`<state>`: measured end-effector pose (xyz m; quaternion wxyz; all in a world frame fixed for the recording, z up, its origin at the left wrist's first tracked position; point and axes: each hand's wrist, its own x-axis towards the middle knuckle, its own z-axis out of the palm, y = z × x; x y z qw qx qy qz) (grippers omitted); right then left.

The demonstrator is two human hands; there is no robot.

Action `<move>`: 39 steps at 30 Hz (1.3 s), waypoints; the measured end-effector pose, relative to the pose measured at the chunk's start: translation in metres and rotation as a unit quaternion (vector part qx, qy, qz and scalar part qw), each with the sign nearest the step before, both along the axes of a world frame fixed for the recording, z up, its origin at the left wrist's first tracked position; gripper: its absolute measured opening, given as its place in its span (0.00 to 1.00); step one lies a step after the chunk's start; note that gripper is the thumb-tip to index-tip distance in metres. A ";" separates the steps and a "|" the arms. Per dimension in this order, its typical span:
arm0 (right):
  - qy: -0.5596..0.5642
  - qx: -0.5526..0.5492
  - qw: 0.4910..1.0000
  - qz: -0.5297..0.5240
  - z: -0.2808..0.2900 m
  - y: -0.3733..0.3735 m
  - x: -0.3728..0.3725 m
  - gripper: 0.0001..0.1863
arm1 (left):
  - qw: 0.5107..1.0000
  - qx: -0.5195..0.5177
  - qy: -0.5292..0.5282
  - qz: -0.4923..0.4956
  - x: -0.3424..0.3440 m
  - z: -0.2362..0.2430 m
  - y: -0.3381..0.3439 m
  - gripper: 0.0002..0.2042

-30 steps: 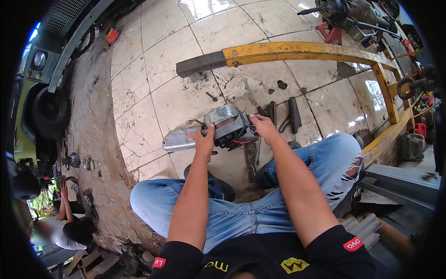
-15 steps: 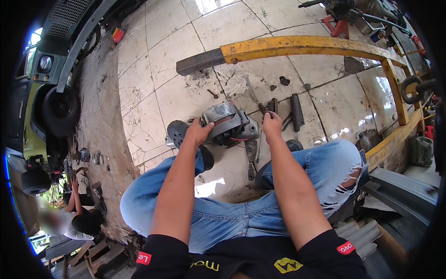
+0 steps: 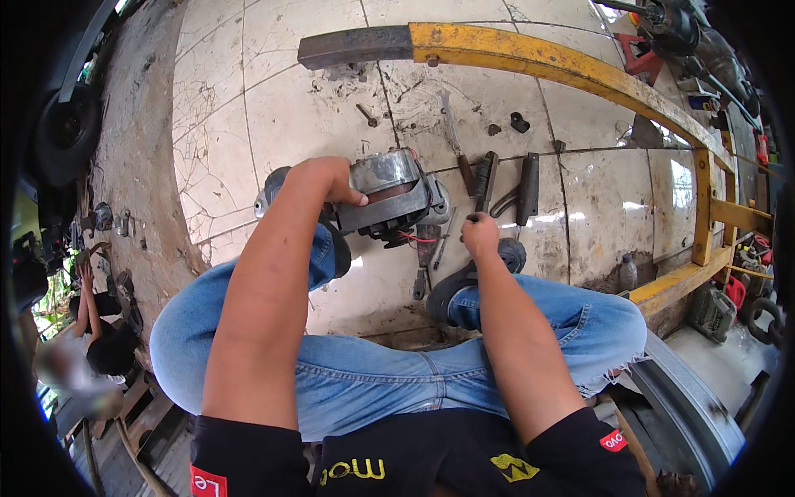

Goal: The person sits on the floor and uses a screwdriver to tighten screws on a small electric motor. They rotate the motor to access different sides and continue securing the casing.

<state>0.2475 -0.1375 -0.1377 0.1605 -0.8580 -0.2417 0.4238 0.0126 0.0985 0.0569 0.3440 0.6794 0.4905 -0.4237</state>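
The rounded, grey cast-metal motor unit point(image 3: 385, 168) is held by the left hand point(image 3: 333, 178), with the thumb pressed on the casing beside its brownish core; the fingers are hidden behind the left end. The unit sits just right of that hand, low over the pale tiled floor point(image 3: 281, 116). It can be judged heavy and rigid, perhaps slick if greasy, and is best grasped by the solid casing, away from the thin red wires point(image 3: 416, 237) at the near side, which look easily snagged.

The left forearm is angled up and outward, with the wrist bent inward over the casing. By the right hand point(image 3: 482, 236), closed into a fist, the handle of a long, dark, narrow brush point(image 3: 487, 176) appears to be gripped, its head pointed away. Beyond that fist, a brown-handled metal tool point(image 3: 451, 132) lies to the left and a black-handled tool point(image 3: 528, 190) to the right.
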 end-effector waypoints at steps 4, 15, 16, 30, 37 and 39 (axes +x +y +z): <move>0.080 -0.119 0.977 0.159 -0.008 -0.001 -0.066 0.12 | 0.999 -0.005 -0.029 0.022 -0.012 0.004 0.000 0.42; -0.008 -0.127 0.977 0.173 0.025 -0.025 -0.128 0.33 | 0.956 -0.039 -0.112 0.268 -0.033 0.000 -0.025 0.57; 0.012 -0.116 0.980 0.161 0.034 -0.021 -0.120 0.31 | 0.950 -0.038 -0.123 0.284 -0.035 -0.002 -0.028 0.57; -0.140 0.122 0.942 0.279 0.190 0.056 0.014 0.19 | 0.718 0.019 -0.370 0.589 -0.028 -0.032 -0.088 0.54; -0.192 0.213 0.861 0.420 0.218 0.069 -0.038 0.26 | 0.842 0.323 -0.323 0.285 -0.017 -0.051 -0.104 0.59; -0.202 0.216 0.844 0.448 0.214 0.071 -0.038 0.28 | 0.877 0.319 -0.296 0.206 -0.013 -0.043 -0.106 0.63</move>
